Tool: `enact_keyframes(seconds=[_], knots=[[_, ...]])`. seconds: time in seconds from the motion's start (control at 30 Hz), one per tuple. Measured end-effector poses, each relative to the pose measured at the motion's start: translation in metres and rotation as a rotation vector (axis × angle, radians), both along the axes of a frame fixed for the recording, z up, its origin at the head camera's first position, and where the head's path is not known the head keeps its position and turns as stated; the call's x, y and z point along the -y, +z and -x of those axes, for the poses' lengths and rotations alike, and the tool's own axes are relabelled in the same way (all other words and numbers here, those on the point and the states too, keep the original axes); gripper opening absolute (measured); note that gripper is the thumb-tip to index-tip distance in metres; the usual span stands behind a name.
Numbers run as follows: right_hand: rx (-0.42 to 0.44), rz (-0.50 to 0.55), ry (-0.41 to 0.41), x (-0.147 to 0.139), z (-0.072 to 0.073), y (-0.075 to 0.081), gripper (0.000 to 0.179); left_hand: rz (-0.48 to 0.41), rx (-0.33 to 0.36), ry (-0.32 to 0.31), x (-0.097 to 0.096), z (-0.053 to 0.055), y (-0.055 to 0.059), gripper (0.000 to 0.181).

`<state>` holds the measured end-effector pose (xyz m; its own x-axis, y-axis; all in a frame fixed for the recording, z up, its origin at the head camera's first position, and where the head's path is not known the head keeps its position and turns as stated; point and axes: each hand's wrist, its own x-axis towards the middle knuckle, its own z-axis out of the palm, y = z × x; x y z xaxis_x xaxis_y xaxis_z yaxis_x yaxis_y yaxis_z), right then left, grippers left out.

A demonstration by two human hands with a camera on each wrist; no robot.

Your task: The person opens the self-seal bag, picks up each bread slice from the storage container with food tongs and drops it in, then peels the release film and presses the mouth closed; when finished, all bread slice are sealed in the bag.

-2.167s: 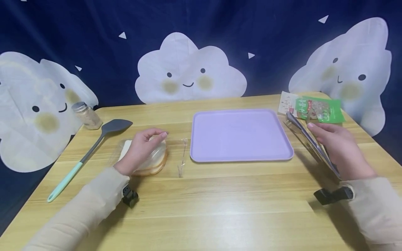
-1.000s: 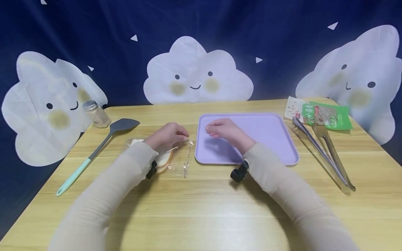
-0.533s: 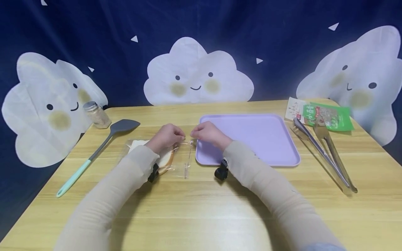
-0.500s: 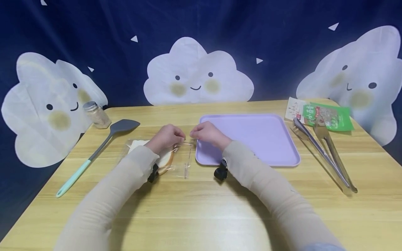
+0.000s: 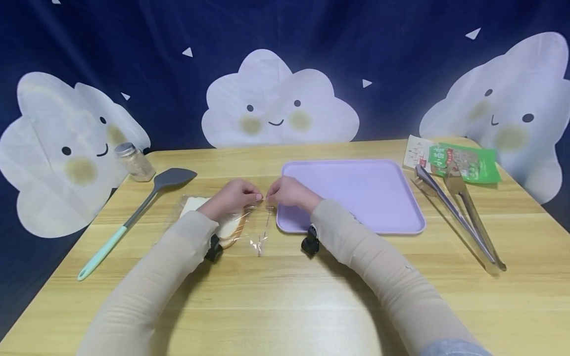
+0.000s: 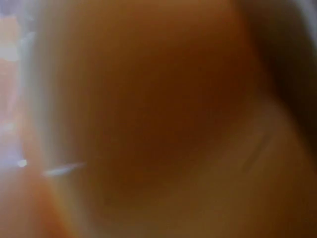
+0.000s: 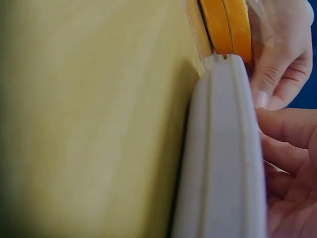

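Bread slices [image 5: 231,227] lie inside a clear plastic bag [image 5: 255,236] at left of centre on the table. My left hand [image 5: 232,199] reaches over the bread and pinches the bag's far right corner between thumb and finger. Fingertip to fingertip with it, my right hand [image 5: 290,192] pinches the same corner, its wrist above the left side of a lilac tray [image 5: 356,198]. In the right wrist view the brown crusts [image 7: 228,25] show beyond the tray's edge [image 7: 230,139], with both hands' fingertips meeting behind it. The left wrist view is a close brown blur.
A grey spatula [image 5: 173,178] with a mint handle lies at left, near a lidded jar [image 5: 135,162]. Metal tongs [image 5: 463,217] lie right of the tray. Behind them are a green packet [image 5: 474,163] and a white packet [image 5: 416,152]. A cloud-print curtain hangs behind.
My right hand has let go of the tongs at right, leaving them on the table, and crossed left to the bag. My left hand has moved right from over the bread to the bag's corner.
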<state>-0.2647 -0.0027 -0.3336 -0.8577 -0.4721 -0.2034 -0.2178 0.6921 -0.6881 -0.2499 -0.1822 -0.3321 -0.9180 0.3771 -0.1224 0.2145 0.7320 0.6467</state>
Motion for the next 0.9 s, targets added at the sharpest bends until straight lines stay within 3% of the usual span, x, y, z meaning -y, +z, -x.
enact_keyframes(seconds=[0.17, 0.4, 0.67, 0.9], knots=[[0.007, -0.064, 0.051, 0.002, 0.001, 0.002, 0.016, -0.012, -0.034, 0.028, 0.003, 0.000, -0.001, 0.017], [0.084, 0.035, 0.005, 0.001, -0.001, 0.001, 0.010, -0.100, -0.028, 0.069, 0.004, -0.002, 0.000, 0.019], [0.099, 0.180, -0.053, -0.001, 0.000, -0.006, 0.010, -0.115, -0.007, -0.007, 0.001, 0.000, -0.001, 0.020], [0.083, 0.199, -0.070, 0.001, 0.001, -0.009, 0.010, -0.067, 0.032, -0.058, -0.001, -0.001, 0.000, 0.015]])
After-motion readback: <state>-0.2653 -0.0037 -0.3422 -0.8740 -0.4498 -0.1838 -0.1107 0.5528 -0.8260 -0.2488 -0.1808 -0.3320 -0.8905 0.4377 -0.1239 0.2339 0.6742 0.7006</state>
